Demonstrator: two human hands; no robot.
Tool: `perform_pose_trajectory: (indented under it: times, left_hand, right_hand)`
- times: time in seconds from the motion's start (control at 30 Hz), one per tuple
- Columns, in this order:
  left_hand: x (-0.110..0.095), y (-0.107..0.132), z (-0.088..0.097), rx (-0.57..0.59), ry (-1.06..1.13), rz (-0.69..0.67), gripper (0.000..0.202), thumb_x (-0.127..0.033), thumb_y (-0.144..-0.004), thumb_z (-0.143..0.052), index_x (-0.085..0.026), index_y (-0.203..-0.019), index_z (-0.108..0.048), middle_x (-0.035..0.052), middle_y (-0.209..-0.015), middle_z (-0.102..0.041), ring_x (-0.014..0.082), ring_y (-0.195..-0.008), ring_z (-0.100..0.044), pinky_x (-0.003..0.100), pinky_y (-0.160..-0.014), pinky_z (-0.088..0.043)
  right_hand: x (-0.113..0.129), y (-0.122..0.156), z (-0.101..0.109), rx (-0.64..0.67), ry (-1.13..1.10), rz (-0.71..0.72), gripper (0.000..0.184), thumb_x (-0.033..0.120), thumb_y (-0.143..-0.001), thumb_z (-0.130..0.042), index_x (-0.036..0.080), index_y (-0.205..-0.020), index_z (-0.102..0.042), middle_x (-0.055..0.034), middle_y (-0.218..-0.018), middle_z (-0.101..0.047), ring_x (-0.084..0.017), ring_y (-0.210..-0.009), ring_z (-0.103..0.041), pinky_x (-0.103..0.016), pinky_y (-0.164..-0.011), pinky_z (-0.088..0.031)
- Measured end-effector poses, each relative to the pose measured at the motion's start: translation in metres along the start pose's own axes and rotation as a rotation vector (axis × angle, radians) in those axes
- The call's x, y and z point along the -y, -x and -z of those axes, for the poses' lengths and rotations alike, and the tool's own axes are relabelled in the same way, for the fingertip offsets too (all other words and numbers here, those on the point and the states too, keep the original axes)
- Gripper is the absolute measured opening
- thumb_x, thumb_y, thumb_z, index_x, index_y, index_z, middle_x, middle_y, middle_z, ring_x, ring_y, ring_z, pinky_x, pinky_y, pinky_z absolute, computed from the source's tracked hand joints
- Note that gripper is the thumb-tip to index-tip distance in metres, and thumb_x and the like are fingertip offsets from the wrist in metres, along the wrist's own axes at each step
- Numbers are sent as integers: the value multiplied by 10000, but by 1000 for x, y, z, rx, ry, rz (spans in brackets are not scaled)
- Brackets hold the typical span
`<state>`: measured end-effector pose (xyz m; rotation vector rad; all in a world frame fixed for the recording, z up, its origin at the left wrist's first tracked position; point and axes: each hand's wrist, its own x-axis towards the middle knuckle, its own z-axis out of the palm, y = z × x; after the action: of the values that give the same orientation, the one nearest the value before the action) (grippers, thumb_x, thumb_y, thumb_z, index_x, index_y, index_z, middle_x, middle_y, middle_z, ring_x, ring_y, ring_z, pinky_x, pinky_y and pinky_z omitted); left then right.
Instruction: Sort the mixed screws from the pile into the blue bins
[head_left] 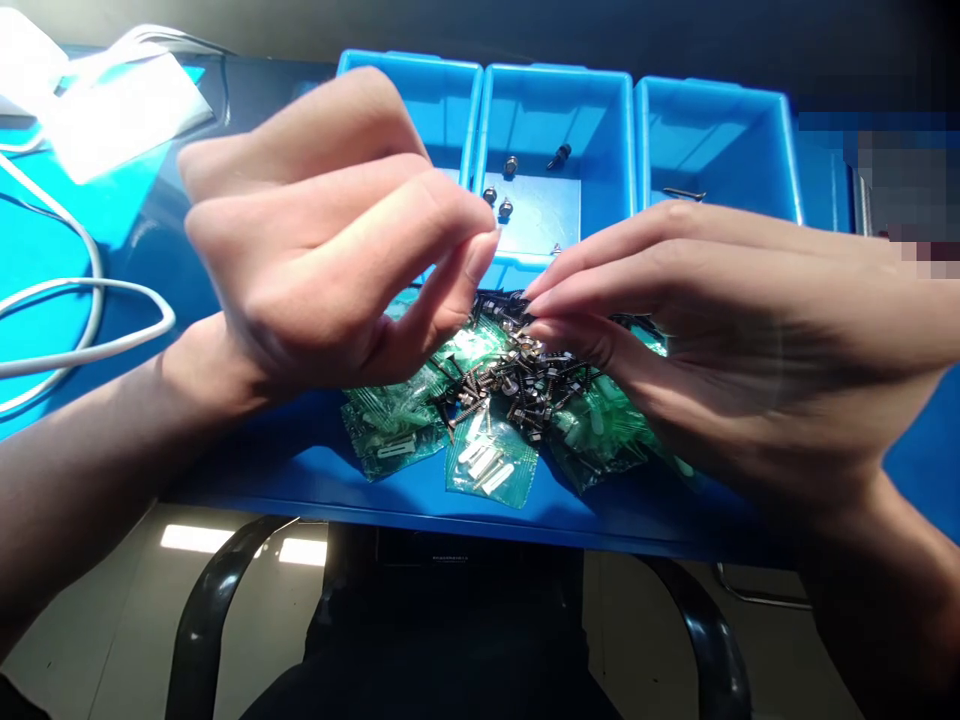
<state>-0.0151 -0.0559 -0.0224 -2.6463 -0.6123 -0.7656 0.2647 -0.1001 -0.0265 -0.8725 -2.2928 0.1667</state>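
My left hand (322, 245) is raised in front of the blue bins, thumb and forefinger pinched together; whatever may be between them is too small to make out. Over the pile of dark screws (529, 395), my right hand (720, 320) has its fingertips closed together at the upper edge of the heap. Its grip, if it holds a screw, is hidden. The pile mixes long pointed screws with hex-head ones. Beneath and around it lie green clear plastic bags (491, 465) with pale plugs and screws inside.
Three blue bins stand in a row behind: a left bin (409, 62), a middle bin (559, 75) with several hex-head screws (505, 208), and a right bin (716, 95) with one long screw (684, 194). White cables (90, 350) and papers lie left. A chair armrest (199, 620) shows below the table edge.
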Motion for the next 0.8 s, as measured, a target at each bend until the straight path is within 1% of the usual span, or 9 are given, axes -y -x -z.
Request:
perform_pose_trajectory:
  times: [0.07,0.13,0.23,0.3,0.33,0.43,0.5,0.63,0.8]
  left_hand:
    - [-3,-2,1,-6,18,-26,294,-251,-1009,-615,-179,-1291,-661,40,-1038,-697,255,-1077,-776,419,-896,-656]
    - [-8,-4,2,-1,38,-58,339,-341,-1044,-637,-191,-1348,-639,33,-1135,-725,264,-1117,-783,421,-915,-663]
    - [-15,-8,2,8,111,-40,401,-461,-1064,-647,-209,-1371,-595,27,-1252,-755,262,-1154,-788,427,-930,-673]
    - [-18,-9,1,23,185,19,358,-485,-1093,-578,-263,-1374,-576,-6,-1287,-756,236,-1212,-778,434,-974,-684]
    - [-19,-8,0,20,220,63,361,-516,-1103,-538,-301,-1391,-571,-23,-1308,-747,231,-1260,-765,447,-1007,-689]
    - [-18,-4,-7,24,312,237,515,-714,-1067,-473,-406,-1473,-549,-34,-1390,-697,273,-1463,-667,506,-1093,-694]
    - [-15,-1,-13,14,358,308,632,-821,-1017,-478,-409,-1489,-560,-7,-1411,-682,315,-1538,-601,539,-1097,-699]
    - [-12,3,-23,-18,402,314,676,-862,-983,-521,-401,-1469,-606,18,-1392,-693,339,-1548,-583,567,-1091,-704]
    - [-19,3,-20,-67,420,279,632,-812,-987,-600,-409,-1472,-629,22,-1330,-737,331,-1448,-663,574,-1054,-707]
  right_hand:
    - [1,0,2,16,-6,2,324,506,-945,-757,275,-1167,-798,-140,-1095,-785,-387,-1112,-743,-463,-783,-653]
    - [4,-1,3,21,-10,-3,317,484,-921,-794,270,-1156,-804,-147,-1092,-780,-412,-1142,-735,-490,-790,-661]
    - [12,-5,5,-55,-56,-76,161,301,-940,-798,233,-1086,-796,-134,-1080,-786,-350,-1064,-753,-469,-808,-659]
    - [19,-8,5,-115,-135,-154,81,160,-954,-765,203,-1022,-776,-112,-1038,-792,-274,-983,-759,-422,-820,-652]
    - [21,-9,5,-131,-178,-179,99,113,-953,-754,201,-998,-766,-96,-1020,-793,-247,-962,-759,-402,-827,-650]
    - [23,-7,5,-114,-261,-198,218,42,-911,-788,232,-1015,-760,-53,-1070,-793,-217,-1008,-758,-376,-879,-648]
    - [21,-4,5,-116,-278,-188,309,11,-873,-818,247,-1062,-751,-36,-1136,-783,-200,-1039,-744,-369,-912,-645]
    - [20,-2,6,-96,-276,-208,315,0,-899,-784,248,-1088,-741,-54,-1170,-762,-191,-1016,-732,-372,-904,-641]
    - [25,-11,6,-145,-284,-228,236,6,-899,-777,239,-920,-755,-39,-1007,-793,-182,-943,-733,-357,-859,-632]
